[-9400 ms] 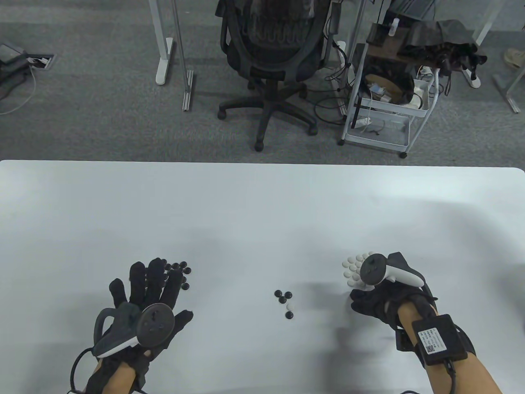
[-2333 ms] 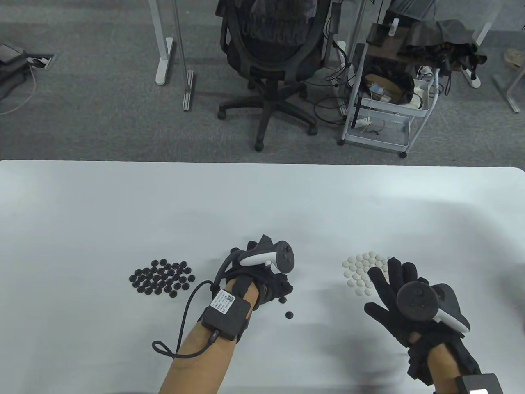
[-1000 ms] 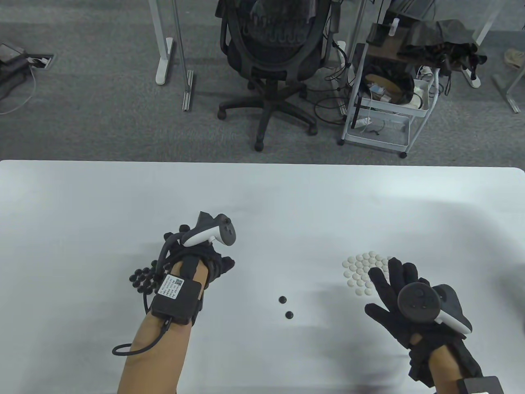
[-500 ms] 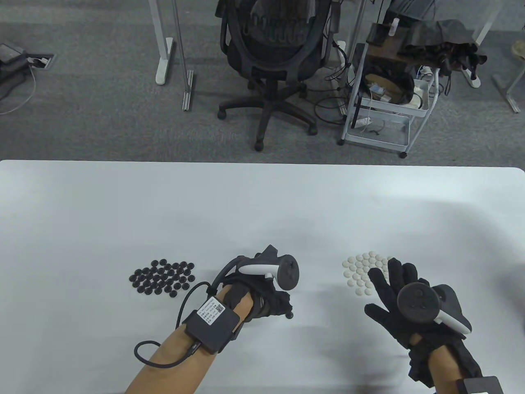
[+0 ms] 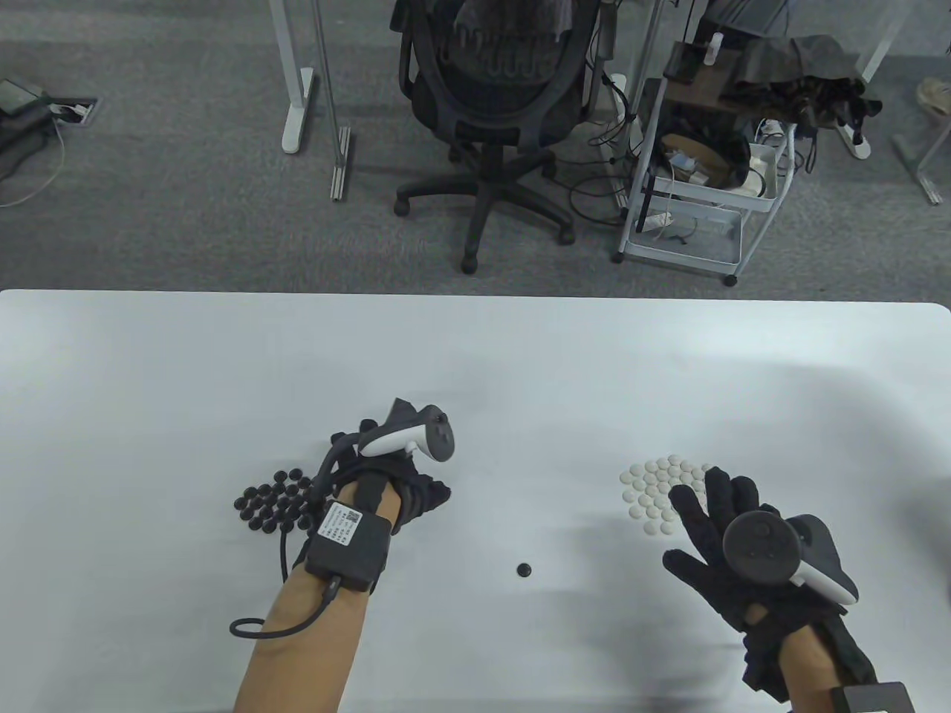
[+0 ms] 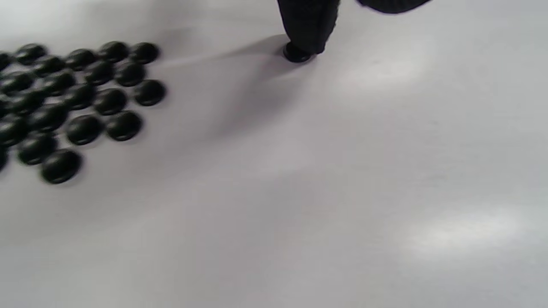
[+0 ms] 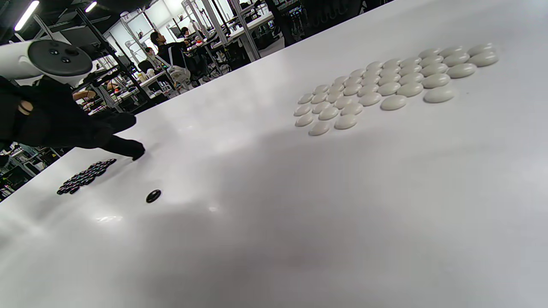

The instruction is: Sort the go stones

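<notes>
left hand (image 5: 405,490): fingertip presses one small black go stone (image 6: 296,53), slid from desk (image 5: 475,356) centre toward left black pile (image 5: 271,505) | one black stone (image 5: 524,570) remains at centre | right hand (image 5: 732,535): flat, fingers spread, empty, beside white pile (image 5: 660,494)

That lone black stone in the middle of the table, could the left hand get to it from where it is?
Probably yes. The lone black stone lies alone on bare table, with nothing between it and the left hand, which is by the black pile.
</notes>
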Demonstrator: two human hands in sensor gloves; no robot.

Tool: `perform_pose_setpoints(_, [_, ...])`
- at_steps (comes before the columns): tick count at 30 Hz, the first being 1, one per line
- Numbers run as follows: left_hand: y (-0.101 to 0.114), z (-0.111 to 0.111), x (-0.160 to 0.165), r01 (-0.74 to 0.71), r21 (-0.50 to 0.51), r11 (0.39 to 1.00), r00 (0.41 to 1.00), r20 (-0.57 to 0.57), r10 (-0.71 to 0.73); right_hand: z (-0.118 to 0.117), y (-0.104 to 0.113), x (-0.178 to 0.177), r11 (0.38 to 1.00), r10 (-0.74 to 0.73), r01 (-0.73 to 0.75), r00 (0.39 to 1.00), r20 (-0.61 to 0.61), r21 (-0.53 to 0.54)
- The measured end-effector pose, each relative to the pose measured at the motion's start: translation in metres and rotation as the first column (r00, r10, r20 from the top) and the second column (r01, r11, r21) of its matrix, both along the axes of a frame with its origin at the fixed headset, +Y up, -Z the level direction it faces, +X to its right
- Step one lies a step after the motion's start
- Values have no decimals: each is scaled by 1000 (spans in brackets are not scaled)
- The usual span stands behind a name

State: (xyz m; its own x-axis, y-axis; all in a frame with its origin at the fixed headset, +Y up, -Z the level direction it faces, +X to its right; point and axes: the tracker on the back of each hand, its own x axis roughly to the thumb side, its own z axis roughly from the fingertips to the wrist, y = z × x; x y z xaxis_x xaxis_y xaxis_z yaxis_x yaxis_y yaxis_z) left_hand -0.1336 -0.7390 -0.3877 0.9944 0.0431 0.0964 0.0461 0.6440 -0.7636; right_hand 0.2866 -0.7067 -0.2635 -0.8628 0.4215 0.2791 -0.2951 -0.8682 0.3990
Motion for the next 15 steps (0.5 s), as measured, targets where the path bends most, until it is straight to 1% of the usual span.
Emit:
perform_pose_setpoints(2, [1, 1, -15, 5, -1, 1000, 999, -50, -5, 0, 0, 0, 1000, 1, -1, 1000, 0, -2])
perform_pose_setpoints(6, [2, 4, -36, 55, 2, 998, 994, -92, -55, -1, -1, -1, 1000, 10, -10, 1000, -1, -9])
perform_pose_setpoints(11, [2, 6, -48, 66, -2, 998, 990, -124, -66, -1, -3, -3, 1000, 16, -16, 1000, -4, -16])
perform_pose_setpoints(15, [5, 6, -49, 117, -1, 993, 986, -117, -117, -1, -2, -3, 1000, 16, -16, 1000, -2, -17])
